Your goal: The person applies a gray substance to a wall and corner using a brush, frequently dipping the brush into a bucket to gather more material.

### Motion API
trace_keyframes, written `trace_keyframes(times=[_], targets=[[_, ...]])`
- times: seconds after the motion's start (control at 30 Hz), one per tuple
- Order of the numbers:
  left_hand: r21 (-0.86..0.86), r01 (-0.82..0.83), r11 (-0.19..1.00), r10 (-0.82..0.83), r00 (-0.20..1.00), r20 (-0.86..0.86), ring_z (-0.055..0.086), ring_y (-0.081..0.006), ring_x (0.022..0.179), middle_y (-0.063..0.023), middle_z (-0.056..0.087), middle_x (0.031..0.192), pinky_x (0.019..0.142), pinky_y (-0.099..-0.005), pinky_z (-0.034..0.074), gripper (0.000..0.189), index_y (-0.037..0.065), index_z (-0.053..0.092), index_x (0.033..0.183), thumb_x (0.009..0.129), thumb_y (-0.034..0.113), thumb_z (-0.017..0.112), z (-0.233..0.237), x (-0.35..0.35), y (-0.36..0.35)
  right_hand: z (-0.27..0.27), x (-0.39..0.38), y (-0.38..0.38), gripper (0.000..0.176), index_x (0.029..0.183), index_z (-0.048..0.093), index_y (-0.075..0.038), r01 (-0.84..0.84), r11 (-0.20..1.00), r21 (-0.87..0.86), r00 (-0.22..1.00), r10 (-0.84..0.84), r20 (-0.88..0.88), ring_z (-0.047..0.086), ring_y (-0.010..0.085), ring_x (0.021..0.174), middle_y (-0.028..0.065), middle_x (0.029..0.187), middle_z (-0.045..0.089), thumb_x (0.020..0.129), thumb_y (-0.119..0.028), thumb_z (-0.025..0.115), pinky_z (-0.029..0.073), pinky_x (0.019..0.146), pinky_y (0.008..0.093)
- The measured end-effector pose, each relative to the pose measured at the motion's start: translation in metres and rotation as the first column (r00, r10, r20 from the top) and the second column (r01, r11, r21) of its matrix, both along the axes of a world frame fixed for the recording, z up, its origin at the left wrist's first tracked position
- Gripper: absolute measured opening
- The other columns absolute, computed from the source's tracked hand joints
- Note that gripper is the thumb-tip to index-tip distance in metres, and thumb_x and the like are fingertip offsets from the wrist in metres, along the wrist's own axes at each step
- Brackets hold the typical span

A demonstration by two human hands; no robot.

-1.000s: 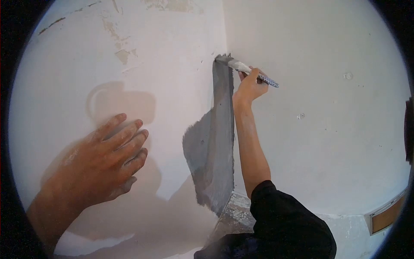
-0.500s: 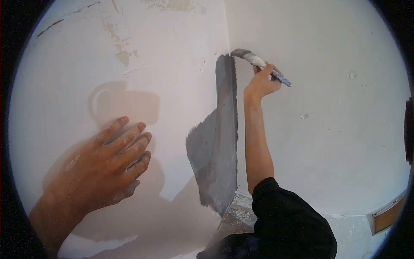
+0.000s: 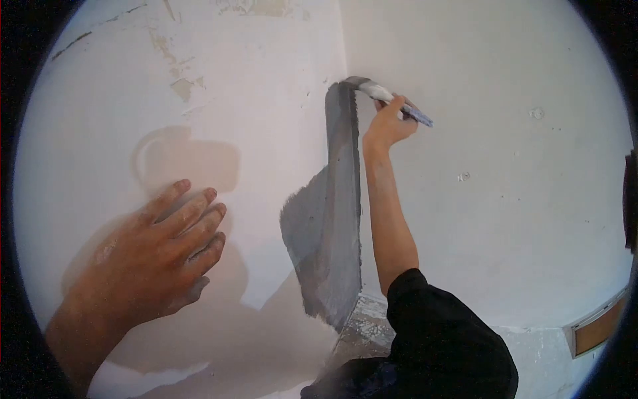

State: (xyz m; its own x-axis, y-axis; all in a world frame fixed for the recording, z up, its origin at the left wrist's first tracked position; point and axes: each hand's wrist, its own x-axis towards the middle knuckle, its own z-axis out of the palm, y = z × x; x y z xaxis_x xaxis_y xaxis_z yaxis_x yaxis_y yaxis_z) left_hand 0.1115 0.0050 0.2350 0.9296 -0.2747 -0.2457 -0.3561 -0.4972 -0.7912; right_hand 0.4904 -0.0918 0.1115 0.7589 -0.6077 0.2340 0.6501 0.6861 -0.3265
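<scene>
My right hand [image 3: 389, 122] grips a paintbrush [image 3: 377, 92] by its handle, which sticks out behind the fingers. The brush's grey-coated bristles touch the corner where two white walls meet, at the top of a grey painted patch [image 3: 318, 229]. This patch runs down the corner and widens on the left wall [image 3: 266, 86]. My left hand [image 3: 163, 249] is open, its fingers spread, resting on or close against the left wall. Pale dust marks its fingers and knuckles.
The right wall [image 3: 478, 246] has small plugged holes [image 3: 464, 177]. Scraped spots [image 3: 182, 88] and a crack [image 3: 72, 45] mark the left wall. A rough floor strip [image 3: 367, 327] shows below the corner. At lower right is a brown framed panel [image 3: 598, 330].
My right hand has shifted slightly left with the brush, and its bristles now sit across the corner at the patch's top. My left hand stays in place against the wall.
</scene>
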Motion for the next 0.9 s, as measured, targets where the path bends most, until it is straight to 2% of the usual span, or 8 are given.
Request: trace_keyframes(times=[0.2, 0.3, 0.4, 0.5, 0.6, 0.7, 0.8, 0.9], targets=[[0.002, 0.010, 1.000, -0.010, 1.000, -0.011, 0.039, -0.0299, 0.134, -0.0132, 0.050, 0.135, 0.117, -0.0481, 0.024, 0.052, 0.008, 0.059, 0.117, 0.077, 0.039, 0.070, 0.000, -0.001, 0.000, 0.006, -0.009, 0.007, 0.021, 0.101, 0.048, 0.011, -0.013, 0.999, -0.040, 0.998, 0.011, -0.059, 0.064, 0.0268, 0.092, 0.0185, 0.108, 0.053, 0.092, -0.007, 0.053, 0.061, 0.078, 0.0331], [0.002, 0.006, 1.000, -0.005, 1.000, -0.004, 0.039, -0.0301, 0.134, -0.0136, 0.051, 0.135, 0.117, -0.0481, 0.024, 0.051, 0.008, 0.059, 0.116, 0.077, 0.039, 0.071, 0.002, -0.002, 0.000, 0.007, -0.012, -0.002, 0.022, 0.103, 0.048, 0.011, -0.016, 1.000, -0.001, 1.000, 0.016, -0.021, 0.063, 0.0261, 0.093, 0.0183, 0.109, 0.052, 0.092, -0.008, 0.053, 0.061, 0.079, 0.0325], [-0.021, 0.012, 1.000, -0.012, 1.000, -0.002, 0.039, -0.0303, 0.134, -0.0138, 0.051, 0.134, 0.117, -0.0482, 0.024, 0.051, 0.007, 0.060, 0.115, 0.076, 0.038, 0.071, 0.000, -0.002, 0.001, 0.008, -0.014, 0.005, 0.025, 0.106, 0.047, 0.011, -0.049, 0.995, -0.089, 0.998, 0.045, -0.041, 0.062, 0.0257, 0.095, 0.0188, 0.109, 0.052, 0.092, -0.009, 0.054, 0.061, 0.079, 0.0321], [-0.035, 0.017, 0.999, -0.016, 1.000, 0.006, 0.039, -0.0303, 0.133, -0.0140, 0.052, 0.133, 0.116, -0.0484, 0.024, 0.050, 0.007, 0.061, 0.114, 0.076, 0.037, 0.072, 0.000, -0.002, 0.001, 0.009, -0.014, -0.003, 0.026, 0.107, 0.046, 0.011, -0.045, 0.998, -0.031, 0.999, 0.044, -0.030, 0.062, 0.0254, 0.095, 0.0189, 0.109, 0.052, 0.092, -0.009, 0.054, 0.061, 0.079, 0.0323], [-0.051, 0.030, 0.998, -0.030, 1.000, 0.009, 0.040, -0.0304, 0.132, -0.0140, 0.052, 0.132, 0.116, -0.0485, 0.025, 0.050, 0.006, 0.062, 0.113, 0.075, 0.036, 0.072, -0.001, -0.002, 0.002, 0.002, -0.005, 0.006, 0.026, 0.107, 0.046, 0.011, -0.037, 0.994, -0.098, 0.999, 0.035, -0.027, 0.063, 0.0256, 0.094, 0.0193, 0.110, 0.052, 0.092, -0.009, 0.054, 0.061, 0.079, 0.0327], [-0.054, 0.028, 0.998, -0.027, 1.000, 0.014, 0.040, -0.0305, 0.133, -0.0140, 0.053, 0.132, 0.116, -0.0485, 0.025, 0.049, 0.006, 0.062, 0.113, 0.075, 0.036, 0.072, -0.002, -0.001, 0.003, 0.001, -0.009, -0.001, 0.024, 0.107, 0.046, 0.010, 0.022, 1.000, -0.012, 1.000, -0.022, 0.020, 0.064, 0.0275, 0.092, 0.0207, 0.105, 0.053, 0.092, -0.007, 0.053, 0.063, 0.079, 0.0338], [-0.056, 0.019, 0.998, -0.019, 1.000, 0.005, 0.040, -0.0304, 0.133, -0.0141, 0.052, 0.133, 0.116, -0.0485, 0.024, 0.049, 0.006, 0.062, 0.113, 0.076, 0.036, 0.072, -0.002, -0.002, 0.003, -0.002, -0.011, 0.005, 0.022, 0.107, 0.045, 0.010, -0.030, 0.984, -0.177, 0.999, 0.035, 0.023, 0.064, 0.0280, 0.094, 0.0205, 0.105, 0.053, 0.093, -0.006, 0.052, 0.062, 0.080, 0.0355], [-0.026, 0.011, 1.000, -0.011, 1.000, -0.008, 0.040, -0.0302, 0.133, -0.0143, 0.052, 0.133, 0.117, -0.0485, 0.024, 0.050, 0.007, 0.060, 0.115, 0.078, 0.038, 0.071, 0.000, -0.002, 0.001, -0.005, -0.016, -0.001, 0.021, 0.105, 0.046, 0.009, 0.014, 0.998, -0.056, 0.997, -0.009, 0.082, 0.063, 0.0280, 0.096, 0.0204, 0.107, 0.053, 0.093, -0.008, 0.051, 0.062, 0.080, 0.0356]])
